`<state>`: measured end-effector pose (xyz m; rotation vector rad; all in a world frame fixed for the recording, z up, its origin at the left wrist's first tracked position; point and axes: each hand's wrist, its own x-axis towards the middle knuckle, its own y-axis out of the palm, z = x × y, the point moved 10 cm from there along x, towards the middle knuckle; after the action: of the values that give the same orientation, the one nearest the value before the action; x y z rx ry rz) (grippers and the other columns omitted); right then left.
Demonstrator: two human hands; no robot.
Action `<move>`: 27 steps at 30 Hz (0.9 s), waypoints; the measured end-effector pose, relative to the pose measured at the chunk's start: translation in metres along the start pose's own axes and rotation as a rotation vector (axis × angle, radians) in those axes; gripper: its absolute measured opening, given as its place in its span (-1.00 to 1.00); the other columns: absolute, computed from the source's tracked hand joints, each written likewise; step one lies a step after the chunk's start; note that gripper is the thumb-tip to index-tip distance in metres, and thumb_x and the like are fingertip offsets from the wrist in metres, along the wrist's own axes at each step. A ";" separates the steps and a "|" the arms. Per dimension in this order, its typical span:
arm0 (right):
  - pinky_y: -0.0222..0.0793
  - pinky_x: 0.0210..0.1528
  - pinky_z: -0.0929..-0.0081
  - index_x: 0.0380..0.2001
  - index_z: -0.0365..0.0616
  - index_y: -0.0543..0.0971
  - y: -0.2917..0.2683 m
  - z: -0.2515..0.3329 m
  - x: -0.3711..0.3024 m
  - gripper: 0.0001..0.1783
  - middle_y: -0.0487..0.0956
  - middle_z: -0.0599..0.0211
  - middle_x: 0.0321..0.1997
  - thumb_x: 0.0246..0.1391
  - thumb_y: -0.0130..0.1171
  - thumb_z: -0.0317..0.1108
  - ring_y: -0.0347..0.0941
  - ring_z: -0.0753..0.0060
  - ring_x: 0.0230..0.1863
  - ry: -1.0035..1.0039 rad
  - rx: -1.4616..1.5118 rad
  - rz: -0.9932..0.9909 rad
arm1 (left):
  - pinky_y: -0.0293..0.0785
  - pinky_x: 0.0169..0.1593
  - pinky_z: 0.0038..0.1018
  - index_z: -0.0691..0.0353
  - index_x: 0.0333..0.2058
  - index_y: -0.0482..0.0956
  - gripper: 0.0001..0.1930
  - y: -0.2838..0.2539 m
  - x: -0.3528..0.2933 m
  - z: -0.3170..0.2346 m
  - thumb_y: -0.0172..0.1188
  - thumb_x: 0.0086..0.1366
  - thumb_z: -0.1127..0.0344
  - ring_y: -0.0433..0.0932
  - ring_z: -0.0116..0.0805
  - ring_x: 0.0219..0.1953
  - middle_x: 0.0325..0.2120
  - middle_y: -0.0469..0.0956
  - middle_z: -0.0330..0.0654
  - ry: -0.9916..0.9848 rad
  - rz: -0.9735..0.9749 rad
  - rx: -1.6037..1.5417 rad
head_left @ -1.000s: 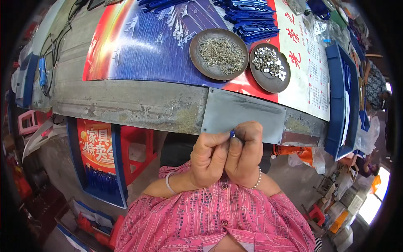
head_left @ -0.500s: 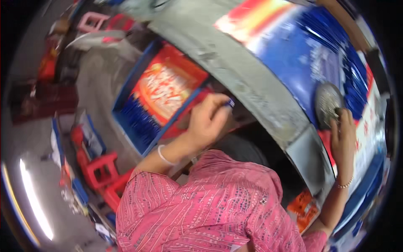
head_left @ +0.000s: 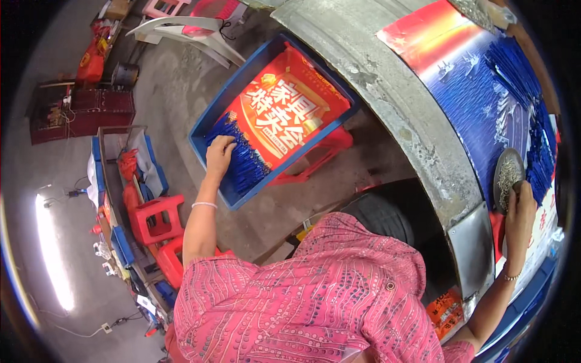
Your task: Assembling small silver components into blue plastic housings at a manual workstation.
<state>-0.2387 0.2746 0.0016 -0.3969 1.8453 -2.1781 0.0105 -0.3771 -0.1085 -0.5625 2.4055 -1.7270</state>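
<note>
Blue strips (head_left: 242, 166) are heaped in the near end of a blue tray (head_left: 209, 124) that sits on a red stool (head_left: 327, 151) to the person's left, below the table edge. A red printed sheet (head_left: 284, 115) lines the rest of the tray. Left hand (head_left: 219, 154) is on top of that heap, fingers curled down into the strips; whether it actually pinches one, can't tell. White bracelet (head_left: 204, 205) on that wrist.

Right hand (head_left: 520, 209) is up on the table (head_left: 387, 91), fingertips at the rim of a round metal dish (head_left: 505, 175) filled with small metal bits. Fingers bent, grip unclear at this angle. Another pile of blue strips (head_left: 538, 157) lies just beyond the dish, on the blue poster (head_left: 478, 97). Bead bracelet (head_left: 511, 277) on the right wrist.

Further out: red plastic stools (head_left: 157, 221) on the concrete floor (head_left: 175, 85), white chair (head_left: 187, 30) behind the tray.
</note>
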 end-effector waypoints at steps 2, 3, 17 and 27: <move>0.24 -0.22 0.25 -0.21 -0.29 0.35 -0.003 0.002 -0.003 -0.85 0.44 -0.03 -0.28 0.16 -0.06 -0.46 0.35 -0.05 -0.26 -0.020 0.025 -0.059 | 0.43 -0.22 -0.38 0.29 -0.34 0.55 -0.87 -0.001 -0.004 0.002 0.19 0.11 0.41 0.53 -0.16 -0.34 -0.42 0.52 -0.10 0.016 0.000 0.031; 0.26 -0.21 0.29 -0.19 -0.28 0.35 -0.008 0.002 -0.006 -0.84 0.45 -0.04 -0.26 0.19 -0.07 -0.44 0.37 -0.03 -0.26 -0.037 0.047 -0.123 | 0.43 -0.21 -0.38 0.29 -0.33 0.55 -0.86 -0.003 -0.002 -0.005 0.19 0.11 0.43 0.53 -0.15 -0.33 -0.42 0.52 -0.09 0.038 -0.004 0.058; 0.29 -0.41 0.34 -0.43 -0.25 0.37 -0.034 -0.005 -0.016 -0.88 0.42 0.09 -0.57 -0.03 0.04 -0.43 0.38 0.19 -0.52 0.133 0.356 -0.198 | 0.34 -0.53 -0.47 0.25 -0.26 0.56 -0.74 -0.091 -0.029 -0.488 0.17 0.00 0.44 0.47 -0.31 -0.53 -0.49 0.49 -0.12 1.217 0.114 -0.255; 0.32 -0.37 0.18 -0.43 -0.24 0.38 -0.045 -0.004 -0.007 -0.89 0.46 -0.01 -0.53 -0.04 0.05 -0.45 0.44 -0.07 -0.42 0.087 0.355 -0.276 | 0.39 -0.51 -0.44 0.33 -0.30 0.56 -0.82 -0.175 -0.056 -0.567 0.06 0.25 0.36 0.52 -0.25 -0.53 -0.48 0.57 -0.09 1.311 0.165 -0.213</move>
<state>-0.2341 0.2881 0.0450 -0.5116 1.4685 -2.6831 -0.0768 0.0982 0.2405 1.1175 3.2037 -2.0881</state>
